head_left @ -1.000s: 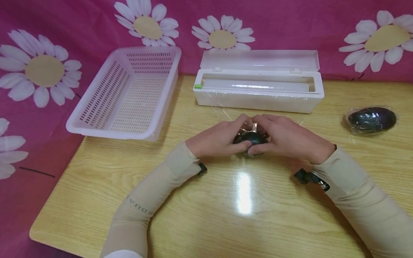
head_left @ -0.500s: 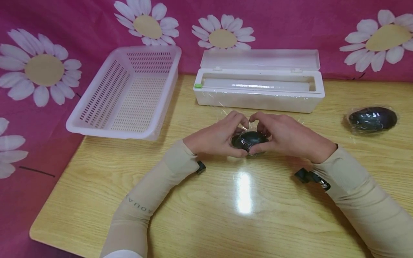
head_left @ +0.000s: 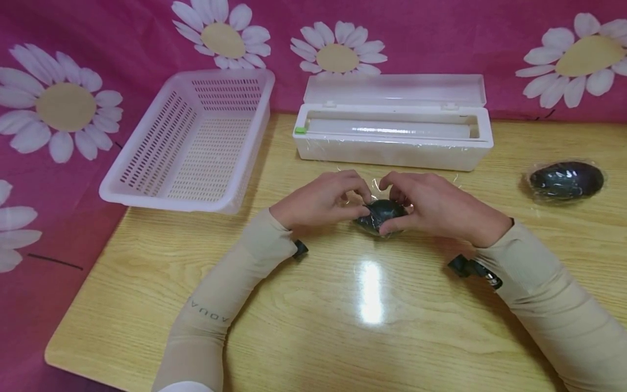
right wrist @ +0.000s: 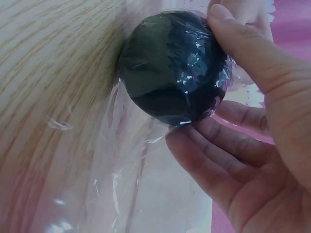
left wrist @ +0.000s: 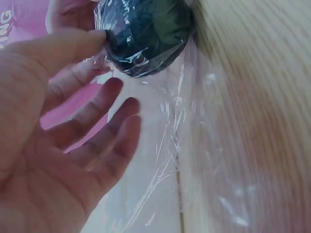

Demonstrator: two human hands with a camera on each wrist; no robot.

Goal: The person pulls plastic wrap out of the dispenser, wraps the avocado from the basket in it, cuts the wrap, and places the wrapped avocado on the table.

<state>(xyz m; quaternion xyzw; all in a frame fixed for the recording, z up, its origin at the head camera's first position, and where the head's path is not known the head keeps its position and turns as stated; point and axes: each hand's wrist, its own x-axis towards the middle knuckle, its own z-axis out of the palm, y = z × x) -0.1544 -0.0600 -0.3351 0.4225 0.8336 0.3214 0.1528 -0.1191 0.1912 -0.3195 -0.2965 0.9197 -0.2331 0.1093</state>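
A dark green oval fruit [head_left: 387,209], avocado-like and glossy under clear plastic wrap [right wrist: 116,184], lies on the table between both hands. My right hand [head_left: 433,209] holds its right end, thumb on the near side and fingers curled at the far side. At the other end, my left hand [head_left: 323,198] pinches the plastic wrap between thumb and index finger; its other fingers hang loosely curled, as the left wrist view shows. From the fruit, the loose film stretches away over the table towards the white dispenser box [head_left: 387,152].
The box stands behind the hands, lid up, with a roll of film [head_left: 392,129] and a green slider [head_left: 300,130]. A white slotted basket [head_left: 230,204] is at the back left. Another wrapped dark fruit [head_left: 568,181] lies at the right. A flowered pink cloth [head_left: 416,38] hangs behind.
My left hand has drawn back slightly to the left, its fingers coming away from the far side and its thumb rising onto the fruit's left end. My right hand opened slightly at the index finger.
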